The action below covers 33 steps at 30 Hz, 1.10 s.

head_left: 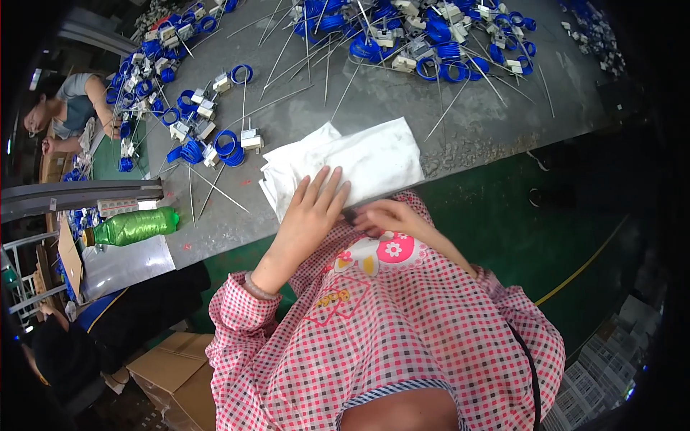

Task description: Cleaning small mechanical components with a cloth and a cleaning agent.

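My left hand (pixel 316 203) lies flat on a white folded cloth (pixel 374 154) at the near edge of the grey table. Its fingers are stretched out over the near side of the cloth. My right hand (pixel 392 218) is just below the table edge, in front of the checked apron (pixel 388 309). Its fingers are curled in beside a small dark thing (pixel 350 215), too unclear to name. The fingertips are partly hidden, so what lies between them does not show.
Parts with blue coils, pale housings and long thin rods lie in piles at the far side (pixel 438 50) and left (pixel 190 133) of the grey table (pixel 287 115). A green bottle (pixel 140 226) lies at the left. Another person (pixel 75 108) sits beyond; a cardboard box (pixel 176 366) stands below.
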Each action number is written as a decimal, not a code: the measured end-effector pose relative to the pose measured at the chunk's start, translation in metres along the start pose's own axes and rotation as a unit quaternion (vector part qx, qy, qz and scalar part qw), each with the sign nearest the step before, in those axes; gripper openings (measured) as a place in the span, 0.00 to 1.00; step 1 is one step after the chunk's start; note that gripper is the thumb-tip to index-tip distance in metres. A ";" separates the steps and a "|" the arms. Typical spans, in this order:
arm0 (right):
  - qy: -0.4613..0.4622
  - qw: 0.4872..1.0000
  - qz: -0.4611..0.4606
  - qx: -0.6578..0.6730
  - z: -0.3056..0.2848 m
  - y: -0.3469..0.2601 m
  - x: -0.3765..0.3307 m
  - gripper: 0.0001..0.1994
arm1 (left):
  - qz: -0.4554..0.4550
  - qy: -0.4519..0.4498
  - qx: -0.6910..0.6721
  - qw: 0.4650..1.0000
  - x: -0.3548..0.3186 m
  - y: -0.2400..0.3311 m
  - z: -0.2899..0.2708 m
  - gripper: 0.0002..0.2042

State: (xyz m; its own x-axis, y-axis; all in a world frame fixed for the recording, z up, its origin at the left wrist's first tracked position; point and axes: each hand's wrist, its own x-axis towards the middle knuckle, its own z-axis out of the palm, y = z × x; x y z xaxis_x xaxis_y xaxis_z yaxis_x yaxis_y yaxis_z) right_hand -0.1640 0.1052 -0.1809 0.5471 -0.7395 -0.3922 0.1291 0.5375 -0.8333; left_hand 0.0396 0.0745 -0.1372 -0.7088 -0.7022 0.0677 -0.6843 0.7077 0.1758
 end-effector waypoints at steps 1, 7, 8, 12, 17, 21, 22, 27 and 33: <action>-0.001 1.000 -0.004 -0.006 0.001 0.007 0.007 0.21 | 0.003 0.008 0.015 1.000 -0.002 0.000 0.000 0.25; -0.056 0.975 0.026 0.212 0.015 0.012 0.012 0.25 | 0.019 0.064 0.010 0.998 -0.008 0.000 -0.006 0.19; -0.056 0.976 0.019 0.210 0.015 0.015 0.016 0.25 | 0.010 0.055 -0.005 0.998 -0.009 0.001 -0.006 0.18; 0.005 0.924 0.057 0.378 0.028 0.003 0.016 0.25 | 0.014 0.039 -0.033 0.999 -0.012 0.028 -0.022 0.17; 0.049 0.905 -0.053 0.420 0.014 -0.014 0.009 0.20 | 0.021 -0.012 -0.022 0.999 -0.004 0.056 -0.054 0.17; 0.036 0.854 -0.135 0.500 0.014 -0.043 -0.005 0.21 | 0.052 -0.039 -0.157 0.986 0.026 0.050 -0.079 0.15; 0.006 0.838 -0.133 0.530 0.012 -0.055 -0.010 0.22 | 0.033 -0.081 -0.180 0.980 0.040 0.042 -0.099 0.14; 0.131 0.887 -0.198 0.395 -0.006 -0.079 -0.006 0.23 | 0.024 0.207 -0.120 0.971 0.133 -0.021 -0.111 0.08; 0.145 0.849 -0.273 0.429 -0.022 -0.103 -0.012 0.23 | -0.086 0.325 -0.118 0.935 0.284 -0.078 -0.121 0.10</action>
State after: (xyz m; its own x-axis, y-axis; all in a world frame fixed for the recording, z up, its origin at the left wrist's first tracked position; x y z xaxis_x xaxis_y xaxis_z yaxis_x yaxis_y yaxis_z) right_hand -0.2025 0.0497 -0.0989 0.0013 -0.9749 -0.2226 0.9210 0.0879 -0.3796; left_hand -0.0879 -0.1894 -0.0131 -0.2868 -0.7573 0.5867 -0.6671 0.5975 0.4450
